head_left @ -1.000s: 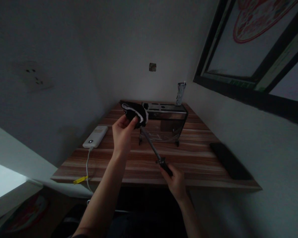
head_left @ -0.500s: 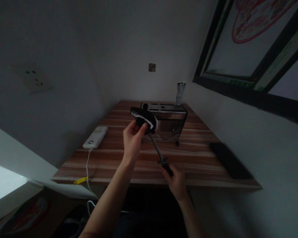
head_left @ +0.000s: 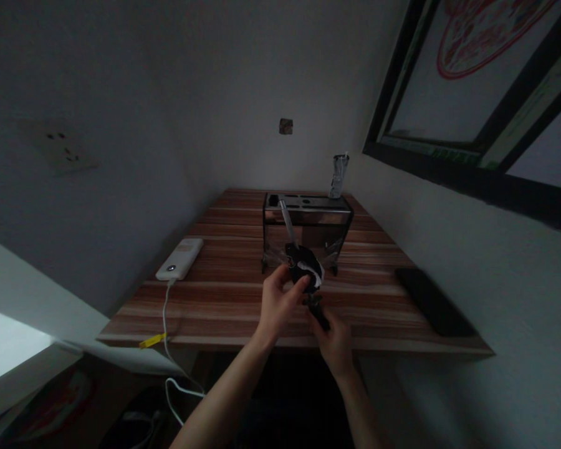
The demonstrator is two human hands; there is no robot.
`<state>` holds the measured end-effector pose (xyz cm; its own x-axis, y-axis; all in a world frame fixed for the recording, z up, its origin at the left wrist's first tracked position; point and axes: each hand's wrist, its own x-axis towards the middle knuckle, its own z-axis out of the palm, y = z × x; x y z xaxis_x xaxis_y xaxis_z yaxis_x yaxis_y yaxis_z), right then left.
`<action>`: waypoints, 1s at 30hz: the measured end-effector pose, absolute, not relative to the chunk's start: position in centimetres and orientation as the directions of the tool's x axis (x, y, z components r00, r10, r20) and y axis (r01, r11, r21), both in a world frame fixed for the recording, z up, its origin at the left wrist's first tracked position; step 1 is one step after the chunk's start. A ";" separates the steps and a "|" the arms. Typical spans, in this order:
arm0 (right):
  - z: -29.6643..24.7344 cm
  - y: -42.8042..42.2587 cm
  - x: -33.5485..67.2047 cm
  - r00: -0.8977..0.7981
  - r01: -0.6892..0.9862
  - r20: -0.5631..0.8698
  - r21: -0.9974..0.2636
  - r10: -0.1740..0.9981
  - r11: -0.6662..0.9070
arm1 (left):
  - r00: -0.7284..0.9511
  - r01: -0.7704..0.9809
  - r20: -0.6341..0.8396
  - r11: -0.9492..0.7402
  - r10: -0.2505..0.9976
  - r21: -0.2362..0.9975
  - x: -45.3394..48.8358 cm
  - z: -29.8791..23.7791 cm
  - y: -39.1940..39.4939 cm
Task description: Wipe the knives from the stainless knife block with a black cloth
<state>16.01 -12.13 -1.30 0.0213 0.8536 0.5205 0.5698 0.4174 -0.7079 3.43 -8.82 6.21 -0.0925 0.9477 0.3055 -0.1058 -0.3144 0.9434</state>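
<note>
Black cloth with a white edge [head_left: 303,262] is pinched in the left hand [head_left: 278,304], covering part of a metal rod [head_left: 287,223] beyond the right hand [head_left: 336,344], which is clamped on its dark handle [head_left: 318,314]. Past both hands, a metal rack [head_left: 318,216] stands on the counter [head_left: 215,293].

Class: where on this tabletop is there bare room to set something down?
Bare wood shows between the white power bank and the metal rack, and between the rack and the dark flat object at right. Crowded: in front of the rack, where the left hand holds a cloth and the right hand a rod.
</note>
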 end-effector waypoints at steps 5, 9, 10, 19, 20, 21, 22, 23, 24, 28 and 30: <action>-1.1 -12.1 16.0 0.048 0.576 0.524 -0.710 0.851 0.405 | -0.045 -0.138 0.245 -0.248 0.969 0.959 4.3 4.5 -9.7; -0.9 -12.2 16.0 0.029 0.567 0.534 -0.705 0.845 0.426 | -0.064 -0.169 0.230 -0.238 0.971 0.956 4.4 4.3 -10.0; -0.9 -12.2 16.0 0.024 0.565 0.532 -0.706 0.846 0.427 | -0.065 -0.173 0.229 -0.237 0.971 0.956 4.4 4.3 -10.0; -1.1 -12.1 16.0 0.020 0.555 0.507 -0.722 0.862 0.412 | -0.079 -0.102 0.274 -0.281 0.958 0.954 4.1 4.4 -10.0; -1.1 -12.1 16.0 0.022 0.553 0.506 -0.725 0.862 0.411 | -0.078 -0.094 0.280 -0.287 0.957 0.953 4.1 4.4 -10.0; -1.2 -12.1 16.0 0.028 0.551 0.508 -0.726 0.861 0.411 | -0.078 -0.085 0.287 -0.293 0.955 0.952 4.1 4.5 -10.0; -1.2 -12.0 16.0 0.033 0.549 0.512 -0.727 0.859 0.412 | -0.081 -0.076 0.293 -0.300 0.953 0.951 4.1 4.5 -9.9; -1.2 -12.1 16.0 0.035 0.545 0.514 -0.729 0.857 0.415 | -0.085 -0.066 0.301 -0.307 0.950 0.949 4.1 4.5 -9.9; -1.2 -12.1 16.0 0.032 0.541 0.515 -0.730 0.856 0.419 | -0.093 -0.056 0.308 -0.314 0.947 0.948 4.1 4.6 -9.9; -1.2 -12.1 16.0 0.025 0.538 0.526 -0.724 0.850 0.432 | -0.115 -0.054 0.310 -0.318 0.944 0.947 4.0 4.8 -9.7; -1.1 -12.1 16.0 0.036 0.541 0.531 -0.722 0.847 0.430 | -0.121 -0.070 0.305 -0.314 0.945 0.947 3.9 5.0 -9.5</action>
<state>16.01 -12.11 -1.13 0.0357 0.8465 0.5312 0.5412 0.4304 -0.7224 3.85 -9.53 5.05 -0.1207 0.9447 0.3049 -0.0703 -0.3145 0.9467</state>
